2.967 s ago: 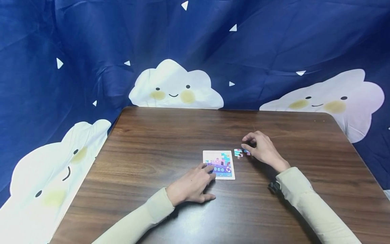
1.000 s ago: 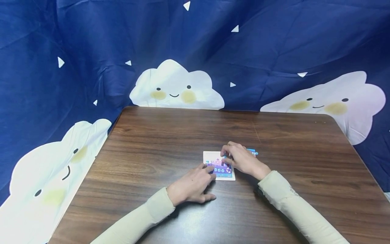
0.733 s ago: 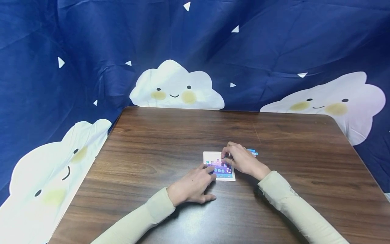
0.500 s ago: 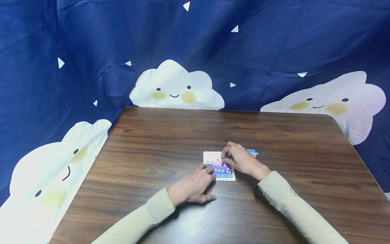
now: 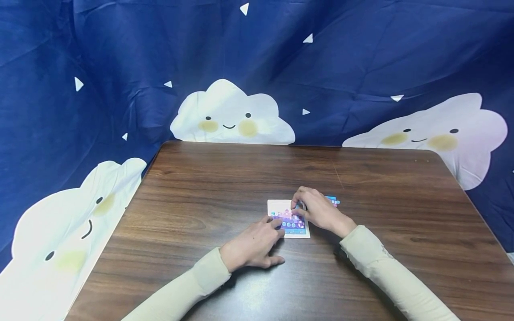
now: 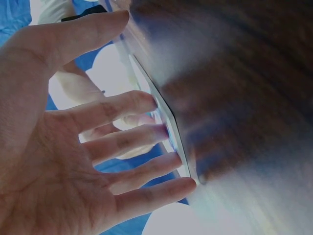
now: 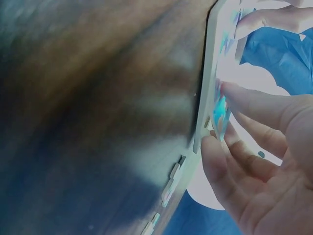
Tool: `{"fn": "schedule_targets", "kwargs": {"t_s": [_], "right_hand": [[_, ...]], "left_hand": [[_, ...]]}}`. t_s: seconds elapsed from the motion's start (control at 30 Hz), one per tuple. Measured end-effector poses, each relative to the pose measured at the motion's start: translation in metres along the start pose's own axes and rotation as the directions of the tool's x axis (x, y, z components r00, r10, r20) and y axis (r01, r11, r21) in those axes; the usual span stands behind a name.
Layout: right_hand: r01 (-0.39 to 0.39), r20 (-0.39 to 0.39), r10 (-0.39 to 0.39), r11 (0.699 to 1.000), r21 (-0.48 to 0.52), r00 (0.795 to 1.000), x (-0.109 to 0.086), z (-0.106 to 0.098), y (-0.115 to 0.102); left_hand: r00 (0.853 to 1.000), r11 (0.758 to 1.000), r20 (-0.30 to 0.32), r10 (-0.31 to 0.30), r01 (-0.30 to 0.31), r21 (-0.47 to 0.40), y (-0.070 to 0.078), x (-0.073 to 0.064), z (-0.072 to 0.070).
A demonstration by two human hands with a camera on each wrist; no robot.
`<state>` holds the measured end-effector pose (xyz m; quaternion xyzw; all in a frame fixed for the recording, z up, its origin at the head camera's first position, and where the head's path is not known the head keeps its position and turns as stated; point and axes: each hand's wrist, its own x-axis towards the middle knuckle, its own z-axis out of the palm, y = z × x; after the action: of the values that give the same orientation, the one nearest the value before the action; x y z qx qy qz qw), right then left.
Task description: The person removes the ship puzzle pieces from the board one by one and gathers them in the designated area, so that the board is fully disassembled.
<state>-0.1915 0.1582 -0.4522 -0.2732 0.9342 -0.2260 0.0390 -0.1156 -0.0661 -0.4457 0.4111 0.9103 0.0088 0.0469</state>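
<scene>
A square jigsaw puzzle in a white frame [image 5: 274, 203] lies on the table, its picture purple, pink and blue. My left hand [image 5: 254, 243] rests at its lower left, fingers fairly straight with the tips on the puzzle, as the left wrist view of the left hand [image 6: 98, 156] also shows. My right hand [image 5: 317, 210] is over the upper right part of the puzzle. Its thumb and fingers pinch a puzzle piece [image 7: 221, 113] with a cyan patch, which stands tilted at the frame in the right wrist view. The hand hides that corner in the head view.
A blue loose puzzle piece [image 5: 332, 200] lies just beyond the right hand. Close to the frame's edge, the right wrist view has another loose piece [image 7: 173, 181]. The brown wooden table [image 5: 201, 178] ends at a blue cloth backdrop [image 5: 257, 53] with clouds.
Since three seconds ago, my right hand has moved left from the loose pieces to the puzzle's upper right. Over the last second it hardly shifts. My left hand stays in place.
</scene>
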Motion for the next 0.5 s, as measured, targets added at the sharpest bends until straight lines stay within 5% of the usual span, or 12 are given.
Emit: {"fn": "schedule_targets", "kwargs": {"t_s": [0.5], "right_hand": [[0.025,-0.035,-0.022,0.996,0.082,0.999,0.0026,-0.0037,0.002]], "left_hand": [[1.0,0.999,-0.014,0.021,-0.021,0.033,0.0002,0.001,0.001]]}}
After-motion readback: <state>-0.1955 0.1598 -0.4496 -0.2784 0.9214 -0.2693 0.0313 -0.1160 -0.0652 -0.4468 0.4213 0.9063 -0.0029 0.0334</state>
